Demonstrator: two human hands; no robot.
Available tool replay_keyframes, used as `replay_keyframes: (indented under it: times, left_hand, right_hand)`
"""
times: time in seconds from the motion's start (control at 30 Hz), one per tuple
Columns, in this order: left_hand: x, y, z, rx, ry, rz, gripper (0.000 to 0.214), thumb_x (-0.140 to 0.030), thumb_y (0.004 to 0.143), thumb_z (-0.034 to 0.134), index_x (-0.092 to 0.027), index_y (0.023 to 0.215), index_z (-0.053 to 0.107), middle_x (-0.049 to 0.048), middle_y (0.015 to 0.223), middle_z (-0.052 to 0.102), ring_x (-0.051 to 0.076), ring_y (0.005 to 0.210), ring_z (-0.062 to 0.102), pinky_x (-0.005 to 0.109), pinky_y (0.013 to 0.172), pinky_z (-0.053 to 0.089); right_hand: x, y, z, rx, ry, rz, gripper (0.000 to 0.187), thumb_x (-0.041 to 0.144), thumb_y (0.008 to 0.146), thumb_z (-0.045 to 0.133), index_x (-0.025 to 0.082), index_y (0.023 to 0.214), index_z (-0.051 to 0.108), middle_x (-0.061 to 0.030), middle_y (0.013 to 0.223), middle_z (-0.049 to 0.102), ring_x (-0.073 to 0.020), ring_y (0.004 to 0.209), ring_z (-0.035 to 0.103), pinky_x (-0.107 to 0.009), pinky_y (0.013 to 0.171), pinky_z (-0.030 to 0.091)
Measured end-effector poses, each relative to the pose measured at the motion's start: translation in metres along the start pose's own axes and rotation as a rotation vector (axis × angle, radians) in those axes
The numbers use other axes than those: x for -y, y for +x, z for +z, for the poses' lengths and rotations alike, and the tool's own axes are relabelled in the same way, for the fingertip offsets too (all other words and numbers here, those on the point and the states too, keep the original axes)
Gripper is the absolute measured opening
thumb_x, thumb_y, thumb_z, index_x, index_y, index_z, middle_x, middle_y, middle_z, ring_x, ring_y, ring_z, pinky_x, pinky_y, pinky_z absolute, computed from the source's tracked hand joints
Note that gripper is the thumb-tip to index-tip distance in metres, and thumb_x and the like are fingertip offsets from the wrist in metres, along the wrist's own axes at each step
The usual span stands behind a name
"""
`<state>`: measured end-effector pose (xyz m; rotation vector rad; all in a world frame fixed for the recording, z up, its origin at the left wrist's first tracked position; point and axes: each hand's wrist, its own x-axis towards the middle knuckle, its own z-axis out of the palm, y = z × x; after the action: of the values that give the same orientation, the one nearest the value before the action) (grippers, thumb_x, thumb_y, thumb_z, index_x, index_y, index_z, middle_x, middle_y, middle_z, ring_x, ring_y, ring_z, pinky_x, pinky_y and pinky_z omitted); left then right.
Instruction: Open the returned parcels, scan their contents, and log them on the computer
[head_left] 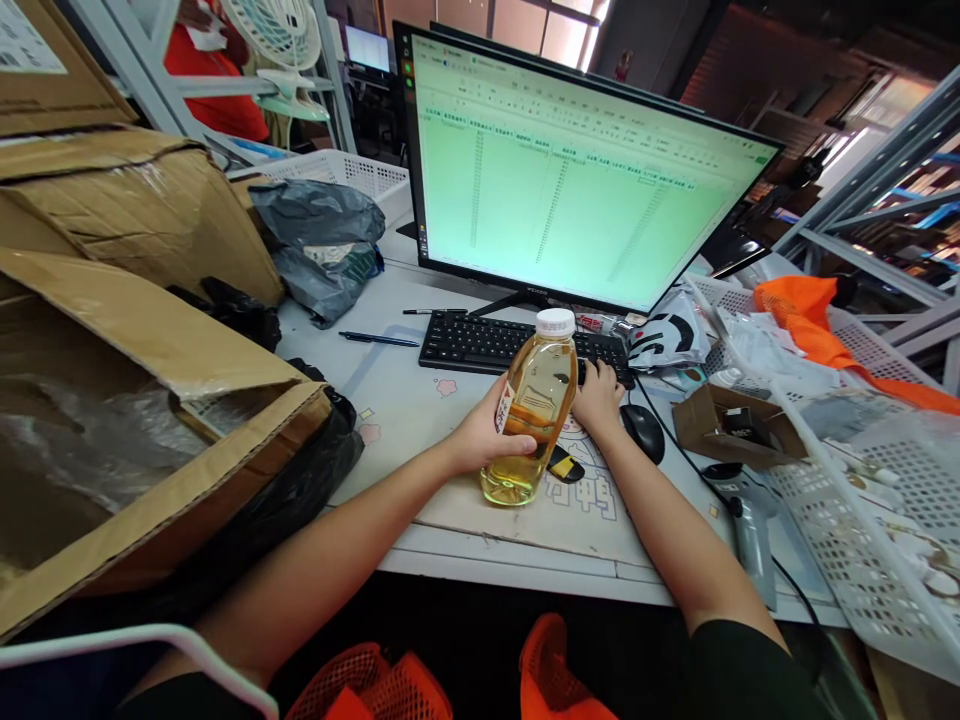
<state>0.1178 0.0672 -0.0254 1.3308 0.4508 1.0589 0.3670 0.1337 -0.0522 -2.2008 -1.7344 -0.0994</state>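
Note:
My left hand [491, 430] is wrapped round a clear bottle [546, 385] of yellow liquid with a white cap, held upright over the desk mat. Part of its label shows beside my fingers. Behind the bottle, my right hand [598, 398] rests on the right end of a black keyboard [476, 342], fingers stretched over the keys and holding nothing. A black mouse [643, 432] lies just right of that wrist. Low behind the bottle is a small black and yellow object [566, 465], partly hidden.
A monitor [570, 180] showing a spreadsheet stands behind the keyboard. Pens [379, 340] lie left of it. Open cardboard boxes [142, 330] and a grey plastic bag [322, 240] crowd the left. On the right are a barcode scanner [752, 535], a small box [712, 425] and a white basket [847, 540].

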Motion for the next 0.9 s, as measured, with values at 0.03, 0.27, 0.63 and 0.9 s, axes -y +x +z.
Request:
replay_keyframes:
  times: [0.03, 0.27, 0.63, 0.9]
  left_hand:
    - [0.000, 0.000, 0.000, 0.000, 0.001, -0.007, 0.110, -0.046, 0.062, 0.101, -0.020, 0.150, 0.041, 0.0218, 0.146, 0.060, 0.042, 0.135, 0.061, 0.053, 0.112, 0.051]
    - [0.002, 0.000, -0.001, -0.006, -0.006, -0.008, 0.110, -0.047, 0.062, 0.101, -0.019, 0.149, 0.040, 0.0219, 0.146, 0.059, 0.042, 0.136, 0.059, 0.053, 0.113, 0.050]
    - [0.005, 0.003, 0.000, -0.010, -0.056, -0.001, 0.106, -0.047, 0.061, 0.101, -0.020, 0.146, 0.045, 0.0192, 0.140, 0.063, 0.039, 0.129, 0.064, 0.049, 0.108, 0.054]
    - [0.005, 0.006, -0.005, -0.047, -0.031, -0.012, 0.096, -0.051, 0.063, 0.100, -0.019, 0.137, 0.047, 0.0162, 0.132, 0.067, 0.034, 0.119, 0.069, 0.044, 0.102, 0.056]
  right_hand:
    - [0.000, 0.000, -0.001, 0.000, 0.000, 0.003, 0.062, 0.042, 0.105, 0.037, 0.010, 0.157, 0.050, -0.0224, 0.168, 0.039, -0.0361, 0.155, 0.029, -0.059, 0.121, 0.029]
    - [0.000, 0.000, -0.001, 0.004, -0.003, 0.002, 0.062, 0.043, 0.105, 0.038, 0.010, 0.156, 0.050, -0.0228, 0.168, 0.040, -0.0361, 0.154, 0.031, -0.058, 0.121, 0.029]
    - [-0.025, 0.014, -0.014, -0.088, -0.034, 0.141, 0.068, 0.051, 0.105, 0.040, 0.007, 0.155, 0.050, -0.0295, 0.162, 0.043, -0.0465, 0.143, 0.046, -0.068, 0.115, 0.033]
    - [-0.061, 0.032, -0.044, 0.023, 0.093, 0.192, 0.064, 0.023, 0.094, 0.042, 0.005, 0.156, 0.048, -0.0254, 0.152, 0.054, -0.0353, 0.131, 0.059, -0.045, 0.111, 0.046]
